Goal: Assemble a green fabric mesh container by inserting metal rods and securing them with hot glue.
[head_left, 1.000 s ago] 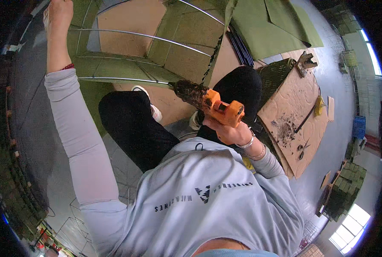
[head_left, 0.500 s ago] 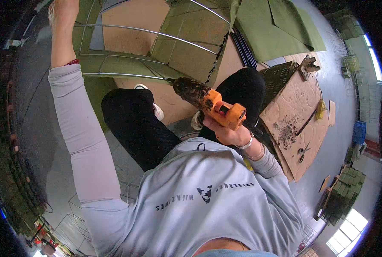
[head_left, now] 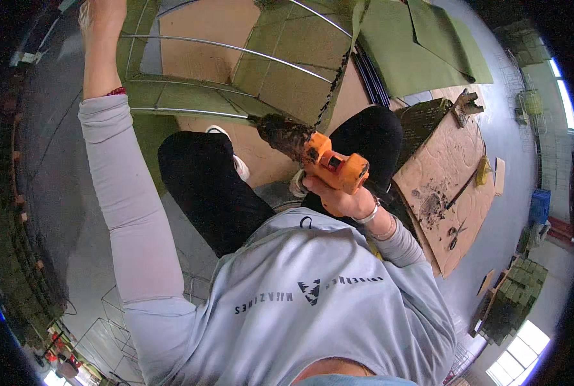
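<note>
My right hand (head_left: 343, 197) is closed around the handle of an orange power tool (head_left: 346, 172), whose front part is dark and grimy. The tool's nose meets the end of a metal wire on the wire frame (head_left: 235, 51), at the edge of the green fabric (head_left: 197, 96) lining it. Up at the top left edge, my left hand (head_left: 104, 18) is at the frame's side, its fingers cut off by the picture's rim. Dark, uneven clips or stitching (head_left: 338, 76) run along one corner of the fabric.
On my right, a cardboard-topped crate (head_left: 446, 167) carries scissors (head_left: 455, 237), a dark rod (head_left: 461, 193), a yellow object (head_left: 483, 170) and dark scattered bits. Green sheets (head_left: 415, 45) and black rods (head_left: 370, 77) lie beyond my right knee. Wire frames (head_left: 110, 315) stand at lower left.
The whole view has shifted slightly. The tool stays at the wire's end in my right hand, and my left arm remains stretched out to the frame.
</note>
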